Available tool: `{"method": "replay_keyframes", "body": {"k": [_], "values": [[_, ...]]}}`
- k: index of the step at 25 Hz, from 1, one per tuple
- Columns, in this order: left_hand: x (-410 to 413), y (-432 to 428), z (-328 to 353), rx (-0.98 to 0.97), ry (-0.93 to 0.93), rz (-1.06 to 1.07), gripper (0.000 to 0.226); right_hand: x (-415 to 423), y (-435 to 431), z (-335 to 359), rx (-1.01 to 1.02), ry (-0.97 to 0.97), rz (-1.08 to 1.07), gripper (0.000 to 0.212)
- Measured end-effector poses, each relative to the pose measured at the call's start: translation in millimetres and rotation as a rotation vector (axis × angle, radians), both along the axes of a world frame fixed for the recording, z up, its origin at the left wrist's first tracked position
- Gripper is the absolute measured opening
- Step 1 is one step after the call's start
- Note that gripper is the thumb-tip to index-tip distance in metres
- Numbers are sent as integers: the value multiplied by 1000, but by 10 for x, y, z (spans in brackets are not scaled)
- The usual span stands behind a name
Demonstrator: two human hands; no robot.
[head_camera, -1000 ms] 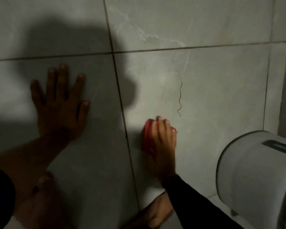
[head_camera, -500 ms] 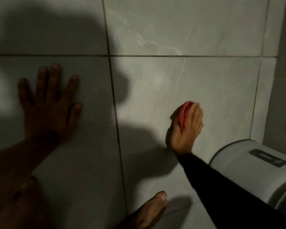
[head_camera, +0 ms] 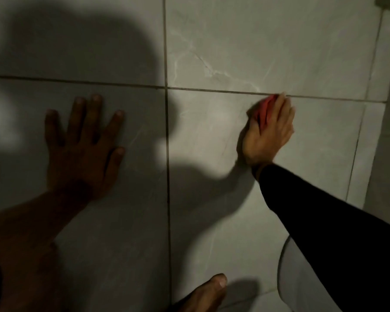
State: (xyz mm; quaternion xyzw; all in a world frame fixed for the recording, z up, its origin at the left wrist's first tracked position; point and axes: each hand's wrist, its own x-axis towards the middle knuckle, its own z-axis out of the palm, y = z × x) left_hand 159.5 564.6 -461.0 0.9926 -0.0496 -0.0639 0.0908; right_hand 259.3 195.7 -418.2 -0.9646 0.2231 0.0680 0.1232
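Right hand (head_camera: 269,134): curled over a pad (head_camera: 264,109) and grasping it. The fingers lie across the pad's right side, the thumb runs along its left, and the hand presses it against the wall (head_camera: 234,41).
Pad: red and soft-looking, mostly covered by the fingers. Only a strip shows between thumb and forefinger. Whether it is sponge or cloth cannot be told.
Pad's place: under the upper half of the right hand, on the lower right tile. Its top edge touches the horizontal seam (head_camera: 212,90), and it is well to the right of the vertical seam (head_camera: 167,136).
Fingertips (head_camera: 280,97): reach the horizontal seam, just above the pad.
Left hand (head_camera: 83,152): released, holding nothing. It lies flat on the wall with fingers spread, on the lower left tile, in shadow and well apart from the pad.
Sleeve (head_camera: 313,217): black, covering the right forearm to the wrist. The left forearm is bare.
Wall: large pale grey tiles with faint marble veins. Four of them meet at the seam crossing between the hands.
Shadow (head_camera: 88,52): broad and dark over the left tiles, spilling under the right wrist.
Foot (head_camera: 205,293): bare, with toes near the bottom edge, below and between the hands.
White body (head_camera: 288,282): rounded, at the lower right, largely hidden behind the sleeve. Whether it holds anything cannot be seen.
Right edge: a narrower column of tiles, then a darker strip running down the frame.
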Motion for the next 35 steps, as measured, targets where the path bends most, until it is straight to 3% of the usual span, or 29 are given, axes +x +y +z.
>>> {"method": "replay_keyframes", "body": {"k": [2, 4, 5, 7, 11, 12, 14, 17, 19, 22, 23, 24, 27, 29, 31, 35], "values": [[9, -29, 23, -7, 12, -4, 75, 250, 317, -74, -39, -71, 144, 95], [34, -23, 63, -15, 21, 3, 74, -107, 571, -93, -2, -55, 468, 87], [41, -19, 78, -23, 22, 10, 74, -407, 582, -35, 18, 8, 524, 85], [26, -24, 80, -9, 13, 14, 74, -729, 406, 90, 44, 108, 444, 87], [24, -37, 59, 17, -21, -9, 74, 130, 821, -4, -51, -50, 19, 95], [33, -43, 53, 17, -30, -13, 74, 297, 1032, -43, -73, -91, 82, 97], [61, -38, 38, 16, -43, -11, 76, 189, 1347, -135, -63, -121, 421, 92], [58, -20, 42, 4, -42, -17, 80, -583, 1255, 1, -81, 14, 711, 69], [35, -34, 50, 3, -39, -21, 80, -585, 1020, 25, -80, 55, 626, 71], [48, -34, 39, -17, -28, -25, 81, 130, 1310, -59, -38, -89, 135, 87], [51, -26, 28, -16, -22, -28, 81, 257, 1502, -87, -46, -133, 92, 92], [49, -24, 19, -18, -19, -31, 80, 224, 1656, -104, -51, -157, 186, 95], [46, 1, 13, -22, -14, -34, 78, -591, 1651, -50, 50, -49, 795, 77], [41, 1, 18, -11, 4, -32, 78, -965, 1196, 67, 38, 42, 977, 67], [36, -1, 30, 6, 22, -29, 79, -926, 768, 81, -50, 85, 824, 69], [38, 0, 41, 18, 31, -25, 76, 25, 893, -24, -31, -117, -54, 90]]}}
